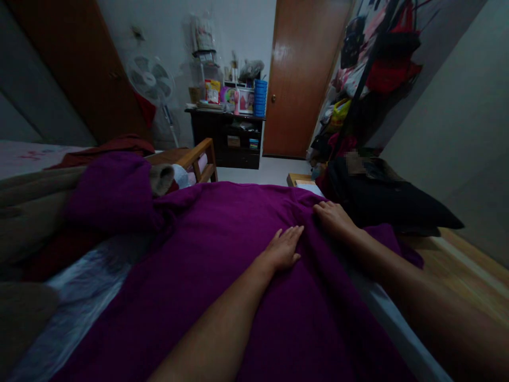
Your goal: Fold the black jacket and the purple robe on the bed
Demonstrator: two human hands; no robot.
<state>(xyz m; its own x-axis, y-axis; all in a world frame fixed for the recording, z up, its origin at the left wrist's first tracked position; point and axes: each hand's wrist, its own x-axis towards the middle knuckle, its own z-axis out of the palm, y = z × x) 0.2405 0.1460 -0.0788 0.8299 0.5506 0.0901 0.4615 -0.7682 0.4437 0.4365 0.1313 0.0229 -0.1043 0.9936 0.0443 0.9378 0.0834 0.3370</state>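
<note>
A large purple garment [238, 228] lies spread over a bed or padded surface, with one sleeve stretched to the left over folded cloth. My left hand [283, 248] rests flat on it, right of the middle, fingers spread a little. Farther right, at the garment's upper right part near the sleeve, my right hand [332, 216] has its fingers curled down on the purple cloth, pinching its edge. Part of the right sleeve shows beyond my right forearm, beside a dark pile.
Brown folded cloth [35, 207] lies at the left. A black pile of fabric [382, 201] sits at the right. Beyond are a wooden chair or rail [196, 155], a standing fan [149, 79], a dark cabinet [207, 130] and a wooden door [302, 79]. Bags hang at the upper right.
</note>
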